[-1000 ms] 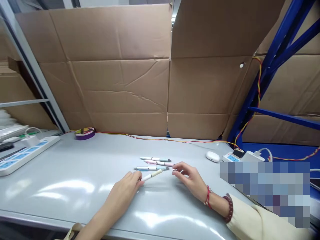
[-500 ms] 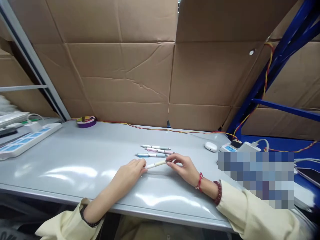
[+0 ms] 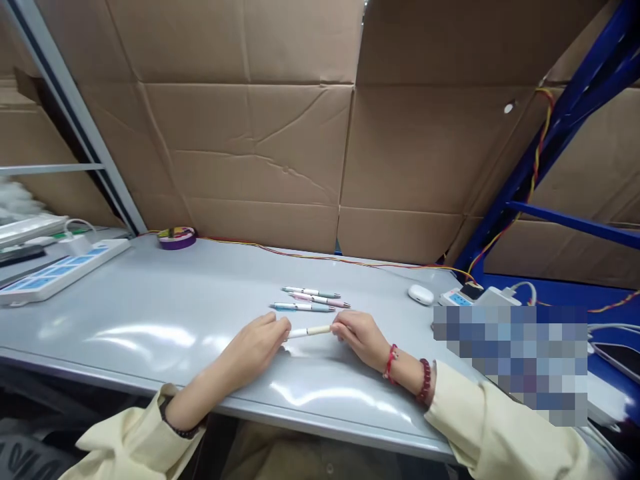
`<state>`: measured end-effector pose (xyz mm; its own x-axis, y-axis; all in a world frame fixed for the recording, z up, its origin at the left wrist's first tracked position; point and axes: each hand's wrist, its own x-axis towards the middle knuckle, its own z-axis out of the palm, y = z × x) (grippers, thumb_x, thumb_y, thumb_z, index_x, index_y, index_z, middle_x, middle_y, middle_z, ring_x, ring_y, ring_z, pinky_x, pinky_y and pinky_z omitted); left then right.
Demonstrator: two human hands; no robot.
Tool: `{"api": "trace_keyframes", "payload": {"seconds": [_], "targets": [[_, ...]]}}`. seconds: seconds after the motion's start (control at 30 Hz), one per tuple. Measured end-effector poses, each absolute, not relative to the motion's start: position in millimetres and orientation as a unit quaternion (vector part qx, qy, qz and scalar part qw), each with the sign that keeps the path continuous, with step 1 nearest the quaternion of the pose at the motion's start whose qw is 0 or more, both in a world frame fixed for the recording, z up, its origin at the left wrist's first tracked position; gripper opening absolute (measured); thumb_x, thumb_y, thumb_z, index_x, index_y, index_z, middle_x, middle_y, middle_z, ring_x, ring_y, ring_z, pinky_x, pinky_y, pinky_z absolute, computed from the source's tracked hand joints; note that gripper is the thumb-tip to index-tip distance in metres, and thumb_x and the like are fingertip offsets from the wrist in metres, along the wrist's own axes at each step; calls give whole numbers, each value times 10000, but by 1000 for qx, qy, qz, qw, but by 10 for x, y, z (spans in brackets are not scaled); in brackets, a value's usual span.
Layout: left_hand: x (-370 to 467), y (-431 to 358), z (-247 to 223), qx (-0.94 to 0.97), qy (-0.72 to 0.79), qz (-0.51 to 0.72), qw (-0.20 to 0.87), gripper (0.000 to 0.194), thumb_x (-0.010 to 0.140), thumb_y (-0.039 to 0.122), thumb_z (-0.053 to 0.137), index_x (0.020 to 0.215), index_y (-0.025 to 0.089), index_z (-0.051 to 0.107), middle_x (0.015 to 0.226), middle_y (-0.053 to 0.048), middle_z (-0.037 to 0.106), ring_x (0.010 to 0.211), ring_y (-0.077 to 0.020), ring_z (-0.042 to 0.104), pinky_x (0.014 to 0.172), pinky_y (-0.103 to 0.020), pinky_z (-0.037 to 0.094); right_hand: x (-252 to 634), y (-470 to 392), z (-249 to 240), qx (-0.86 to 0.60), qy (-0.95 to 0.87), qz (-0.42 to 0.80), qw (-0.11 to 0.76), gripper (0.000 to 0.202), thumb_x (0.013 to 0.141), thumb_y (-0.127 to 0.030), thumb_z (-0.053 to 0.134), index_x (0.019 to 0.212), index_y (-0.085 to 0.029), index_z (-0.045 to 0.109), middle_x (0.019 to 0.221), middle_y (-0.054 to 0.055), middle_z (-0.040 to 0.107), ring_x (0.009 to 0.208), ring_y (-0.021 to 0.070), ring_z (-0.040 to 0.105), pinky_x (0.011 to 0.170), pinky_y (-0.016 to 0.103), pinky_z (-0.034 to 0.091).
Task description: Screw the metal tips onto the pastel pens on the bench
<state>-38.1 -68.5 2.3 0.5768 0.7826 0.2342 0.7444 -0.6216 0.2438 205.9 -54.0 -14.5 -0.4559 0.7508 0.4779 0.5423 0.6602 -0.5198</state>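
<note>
Pen (image 3: 320,329) with a cream end and a white end spans the gap between 2 hands, slightly tilted, its cream end a little farther back. The left hand (image 3: 260,343) is nearly closed, thumb and fingers curled around the white end and hiding its extremity. The right hand (image 3: 363,338) is also mostly closed, its fingertips pinching the cream end while the other fingers fold inward. Holding both ends probably steadies the barrel and leaves its middle exposed; whether it touches the glossy table (image 3: 150,293) underneath, I cannot tell

Just beyond the held pen lie 3 others, roughly parallel and close together: the blue-and-white pen (image 3: 303,307) nearest, then the pink-and-white pen (image 3: 320,300), then the grey-green-and-white pen (image 3: 313,293). Their placement seems to suit easy reach while giving both hands working room

To the right of the held pen and farther back sits a white earbud case (image 3: 421,294), apart from the right hand. Well to its left and farther back is a purple-sided tape roll (image 3: 177,238). A red and yellow wire (image 3: 280,254) runs behind it along the back edge, perhaps routed there to stay out of the hands' way
</note>
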Motion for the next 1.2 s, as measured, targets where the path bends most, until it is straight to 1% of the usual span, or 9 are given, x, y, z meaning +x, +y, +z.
{"api": "trace_keyframes", "payload": {"seconds": [0.07,0.1,0.2,0.27,0.43,0.6,0.83,1.07,1.2], "targets": [[-375,-686,17,884,432,165,64,313,926,218,228,750,182,485,719,-21,484,672,-171,467,631,-281,399,2068,-549,-162,-383,-847,144,339,519,946,-443,250,585,-201,534,533,11,559,524,139,497,574,273,417],[-371,-685,12,883,434,168,67,308,925,220,231,761,182,489,718,-22,489,669,-172,473,634,-284,403,2075,-557,-163,-382,-846,148,340,504,947,-435,251,614,-201,549,546,12,568,531,141,505,583,277,424],[-368,-678,1,872,452,175,68,309,935,234,204,818,177,484,753,-33,513,680,-179,493,653,-298,417,2105,-581,-146,-376,-835,175,361,285,923,-396,374,974,-202,576,795,43,655,711,165,593,692,300,470],[-370,-673,-2,868,459,176,68,313,936,240,189,825,179,475,768,-38,522,680,-178,496,651,-300,421,2122,-589,-131,-367,-827,187,383,255,897,-357,453,1096,-215,527,936,59,656,831,178,609,762,317,480],[-371,-673,-3,874,445,174,90,267,920,226,210,790,192,441,741,-30,517,659,-172,482,627,-289,408,2126,-601,-114,-362,-824,145,410,197,914,-334,435,891,-225,597,832,46,661,754,176,617,699,310,501],[-367,-692,12,876,432,172,130,260,933,247,181,770,206,379,695,-4,487,595,-158,459,588,-271,383,2117,-655,-98,-344,-837,69,419,207,932,-302,407,908,-218,595,822,63,663,763,189,606,717,341,496],[-376,-720,34,868,441,159,167,253,941,286,176,789,218,366,603,23,444,507,-153,419,540,-262,339,2138,-679,-111,-334,-832,74,436,164,911,-267,464,928,-243,626,851,47,684,803,184,622,738,340,508],[-381,-718,44,866,439,158,180,277,945,300,178,779,214,382,612,23,453,510,-146,421,533,-249,315,2159,-681,-99,-348,-836,101,412,180,911,-327,458,922,-231,610,828,46,667,764,173,607,695,296,485],[-379,-720,46,883,417,144,160,271,938,271,175,770,214,379,626,18,458,538,-150,436,548,-242,323,2172,-674,-98,-347,-863,91,355,335,942,-378,357,768,-211,590,667,30,611,639,156,538,648,290,446]]}}
